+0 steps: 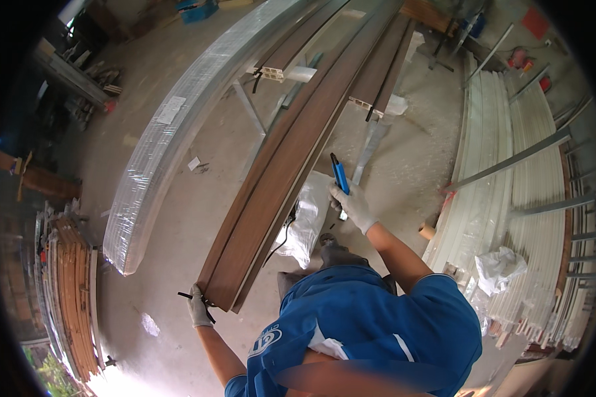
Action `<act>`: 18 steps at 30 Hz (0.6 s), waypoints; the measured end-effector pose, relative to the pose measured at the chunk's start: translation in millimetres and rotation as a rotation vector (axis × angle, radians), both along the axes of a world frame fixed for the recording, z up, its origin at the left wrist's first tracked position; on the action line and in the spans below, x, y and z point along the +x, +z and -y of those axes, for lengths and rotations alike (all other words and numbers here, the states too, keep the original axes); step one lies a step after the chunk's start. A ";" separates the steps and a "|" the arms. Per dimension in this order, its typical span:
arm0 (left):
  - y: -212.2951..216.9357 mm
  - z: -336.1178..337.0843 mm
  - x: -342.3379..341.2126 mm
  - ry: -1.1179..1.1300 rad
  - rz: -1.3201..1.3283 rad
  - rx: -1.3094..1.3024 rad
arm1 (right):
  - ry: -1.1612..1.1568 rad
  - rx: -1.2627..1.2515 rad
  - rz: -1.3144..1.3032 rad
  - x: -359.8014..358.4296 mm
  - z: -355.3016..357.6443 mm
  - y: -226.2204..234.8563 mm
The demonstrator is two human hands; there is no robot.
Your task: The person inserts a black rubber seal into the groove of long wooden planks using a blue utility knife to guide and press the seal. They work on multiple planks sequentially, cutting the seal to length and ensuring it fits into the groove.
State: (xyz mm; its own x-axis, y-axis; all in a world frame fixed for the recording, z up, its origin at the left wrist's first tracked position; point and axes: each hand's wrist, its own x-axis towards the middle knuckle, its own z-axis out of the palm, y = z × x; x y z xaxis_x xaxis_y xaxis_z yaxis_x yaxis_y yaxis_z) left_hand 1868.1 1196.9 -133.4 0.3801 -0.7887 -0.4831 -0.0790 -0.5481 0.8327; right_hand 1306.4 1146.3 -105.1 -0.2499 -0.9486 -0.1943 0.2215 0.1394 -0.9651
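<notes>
My left hand point(198, 308), in a pale work glove, is closed at the near end of a long brown panel point(278, 173). A thin black strip point(186, 294) sticks out on both sides of its fingers, against the panel's end. My right hand point(353, 207), gloved too, is wrapped round a blue and black utility knife point(339, 175), held to the right of the panel and apart from it. A groove runs along the panel's brown face. Shorter brown panels point(377, 83) lie on either side, with black strips hanging from their hollow ends.
To the left lies a long plastic-wrapped bundle point(153, 142). Stacked pale profiles point(493, 165) rest on a metal rack point(540, 155) at the right. A white plastic bag point(306, 225) sits under the panel near my legs. Brown boards point(69, 284) stand stacked at the far left.
</notes>
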 end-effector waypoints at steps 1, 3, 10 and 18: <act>0.7 0.1 0.7 0.042 0.052 0.059 | -0.030 0.040 -0.090 -2.9 9.1 -0.2; 2.6 0.4 0.9 0.068 0.081 0.075 | -0.078 0.147 -0.264 -6.1 27.6 2.1; 15.4 -6.9 -12.4 0.241 0.120 -0.064 | -0.312 0.048 0.100 -15.7 63.1 16.1; 10.6 -11.5 -0.2 0.226 -0.053 0.022 | -0.479 0.047 0.334 -66.3 123.8 2.3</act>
